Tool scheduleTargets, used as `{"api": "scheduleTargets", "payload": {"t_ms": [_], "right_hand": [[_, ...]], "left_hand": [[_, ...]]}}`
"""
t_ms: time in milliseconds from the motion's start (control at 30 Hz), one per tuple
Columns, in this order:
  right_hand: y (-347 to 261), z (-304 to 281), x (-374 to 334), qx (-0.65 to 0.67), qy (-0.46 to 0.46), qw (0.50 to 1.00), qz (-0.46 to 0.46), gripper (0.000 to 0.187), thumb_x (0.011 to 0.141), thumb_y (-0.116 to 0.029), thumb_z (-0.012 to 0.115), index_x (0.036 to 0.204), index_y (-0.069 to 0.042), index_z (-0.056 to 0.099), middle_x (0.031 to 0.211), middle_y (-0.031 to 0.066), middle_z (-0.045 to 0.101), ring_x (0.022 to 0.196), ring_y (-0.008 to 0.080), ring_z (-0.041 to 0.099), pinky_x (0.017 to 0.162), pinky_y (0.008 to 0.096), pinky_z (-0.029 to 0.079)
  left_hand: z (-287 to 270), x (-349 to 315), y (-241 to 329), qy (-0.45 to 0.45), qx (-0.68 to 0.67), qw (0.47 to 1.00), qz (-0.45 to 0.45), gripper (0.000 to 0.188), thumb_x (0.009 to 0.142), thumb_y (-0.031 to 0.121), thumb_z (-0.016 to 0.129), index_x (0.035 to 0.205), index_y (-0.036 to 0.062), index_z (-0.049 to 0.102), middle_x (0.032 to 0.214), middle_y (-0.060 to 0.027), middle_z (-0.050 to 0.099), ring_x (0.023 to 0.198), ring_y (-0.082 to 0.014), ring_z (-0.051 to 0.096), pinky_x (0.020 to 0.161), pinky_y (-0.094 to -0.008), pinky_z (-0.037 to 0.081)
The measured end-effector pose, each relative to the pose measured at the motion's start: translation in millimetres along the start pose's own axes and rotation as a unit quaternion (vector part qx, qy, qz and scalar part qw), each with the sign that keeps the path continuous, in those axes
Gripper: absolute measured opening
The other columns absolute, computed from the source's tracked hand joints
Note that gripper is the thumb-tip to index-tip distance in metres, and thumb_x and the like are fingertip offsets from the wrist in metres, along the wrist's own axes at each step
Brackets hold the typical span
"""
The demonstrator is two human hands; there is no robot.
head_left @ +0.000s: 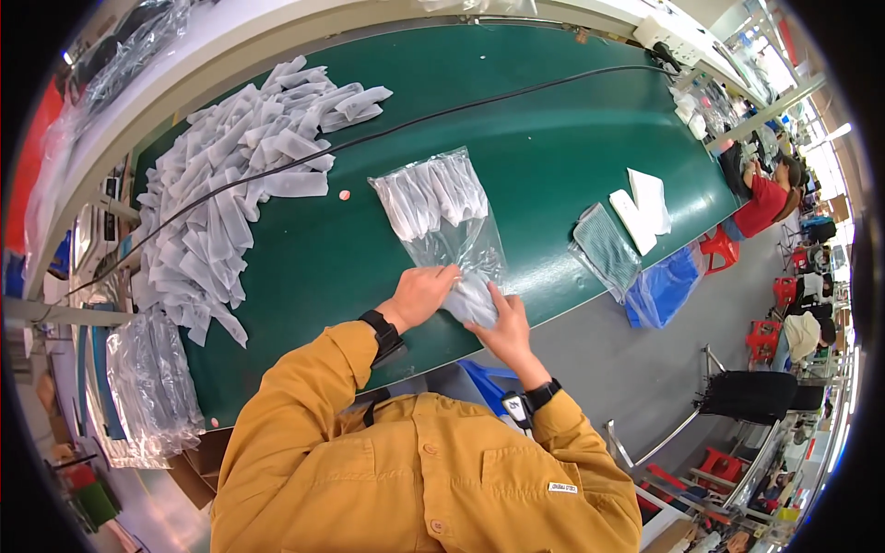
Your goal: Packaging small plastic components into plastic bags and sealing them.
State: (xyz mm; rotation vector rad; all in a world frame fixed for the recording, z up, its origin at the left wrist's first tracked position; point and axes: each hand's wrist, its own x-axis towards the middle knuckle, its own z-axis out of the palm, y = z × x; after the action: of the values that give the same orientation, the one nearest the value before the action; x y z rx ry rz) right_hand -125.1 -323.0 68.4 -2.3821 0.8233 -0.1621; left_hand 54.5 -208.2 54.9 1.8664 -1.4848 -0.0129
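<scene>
Both left hand and right hand have fingers closed on a whitish bundle at the near end of a clear bag on the green desk. On my feed, its long axis runs far, slightly left, left hand nearer its middle.

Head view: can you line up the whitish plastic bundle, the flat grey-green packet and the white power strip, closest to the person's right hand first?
1. Whitish plastic bundle: held in the right hand.
2. Flat grey-green packet: off to the hand's right.
3. White power strip: farthest, up at the far right.
</scene>
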Motion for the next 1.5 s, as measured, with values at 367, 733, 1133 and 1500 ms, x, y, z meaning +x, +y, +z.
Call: {"api": "scheduleTargets", "payload": {"t_ms": [367,733,1133,1500], "right_hand": [[-25,89,146,0.077,0.102,0.991,0.051,0.089,0.071,-0.042,0.079,0.141,-0.001,0.041,0.119,0.0296,0.050,0.112,0.0413,0.048,0.092,0.0479,0.043],[-29,65,251,-0.174,0.186,0.953,-0.167,0.089,0.079,-0.050,0.071,0.140,0.005,0.038,0.132,0.0324,0.044,0.121,0.0457,0.043,0.103,0.0514,0.035],[119,-30,97,-0.094,-0.051,0.992,-0.068,0.018,0.091,-0.015,0.059,0.090,0.000,0.070,0.077,0.0094,0.070,0.057,0.0291,0.062,0.057,0.0416,0.049],[-55,-38,95,0.058,0.130,0.960,-0.240,0.014,0.091,-0.004,0.059,0.101,0.001,0.067,0.082,0.0081,0.066,0.062,0.0143,0.057,0.059,0.0283,0.048]], "left_hand": [[-7,20,14,0.052,-0.041,0.997,-0.032,0.013,0.089,0.012,0.061,0.102,0.0109,0.060,0.075,-0.0130,0.064,0.063,-0.0331,0.064,0.056,-0.0425,0.050],[-13,2,12,0.044,-0.128,0.984,-0.114,0.017,0.087,0.013,0.062,0.103,0.0079,0.060,0.082,-0.0133,0.063,0.077,-0.0323,0.064,0.068,-0.0413,0.052],[-195,-171,-172,0.287,0.362,0.769,-0.441,0.059,0.075,0.023,0.077,0.128,0.0108,0.055,0.140,-0.0238,0.040,0.135,-0.0501,0.026,0.107,-0.0607,0.028],[-191,-196,-194,0.090,0.267,0.879,-0.385,0.058,0.075,0.022,0.072,0.130,0.0300,0.058,0.140,-0.0143,0.043,0.134,-0.0456,0.027,0.108,-0.0567,0.031]]}}
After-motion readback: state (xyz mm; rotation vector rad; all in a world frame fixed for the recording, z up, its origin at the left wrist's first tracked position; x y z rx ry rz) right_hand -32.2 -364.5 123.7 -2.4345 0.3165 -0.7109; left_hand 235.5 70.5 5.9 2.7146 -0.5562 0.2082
